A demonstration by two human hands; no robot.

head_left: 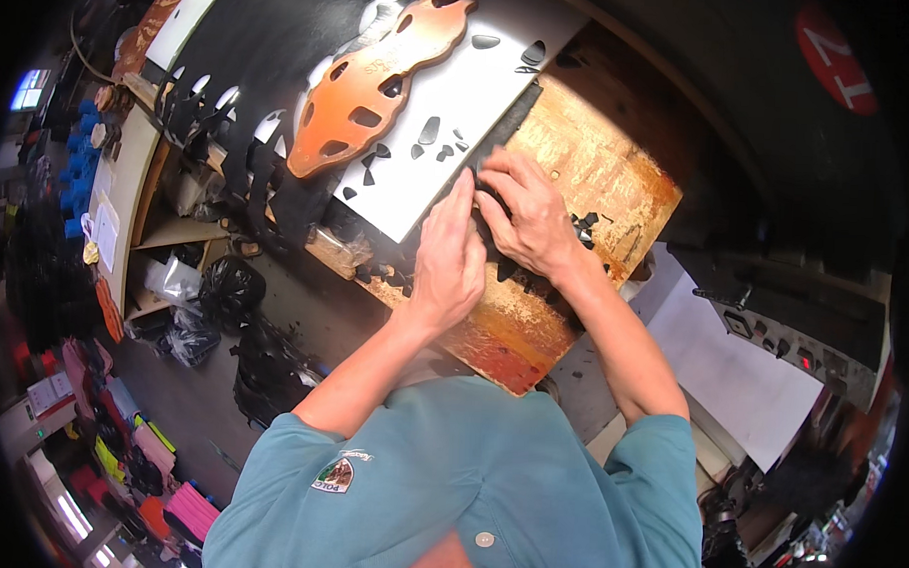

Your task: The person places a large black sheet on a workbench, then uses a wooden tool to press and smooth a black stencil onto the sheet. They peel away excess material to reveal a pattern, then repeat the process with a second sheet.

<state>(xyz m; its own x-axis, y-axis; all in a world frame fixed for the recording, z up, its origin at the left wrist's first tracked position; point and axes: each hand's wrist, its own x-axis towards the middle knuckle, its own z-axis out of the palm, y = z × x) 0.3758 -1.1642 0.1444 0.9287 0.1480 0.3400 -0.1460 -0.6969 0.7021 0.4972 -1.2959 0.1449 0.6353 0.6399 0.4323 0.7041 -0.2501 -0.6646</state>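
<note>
My left hand (450, 262) stands on edge by the lower corner of a white board, its fingers stretched out and close together; it is open. Facing it, my right hand (533, 219) reaches over a worn wooden block (604, 159), open, with bent fingers apart and slightly blurred tips. Dark material shows between the hands, but its shape is unclear. Small black cut pieces (584, 226) lie beside my right wrist. On the white board (397, 197), more black pieces (429, 131) are scattered near an orange, wavy-edged sheet with cut-out holes (352, 110).
Black sheet material with holes (272, 67) hangs over the far left side. Below it are shelves (181, 224) and black plastic bags (231, 286). To the right stands a machine control box with switches (788, 346), above a pale panel (731, 384).
</note>
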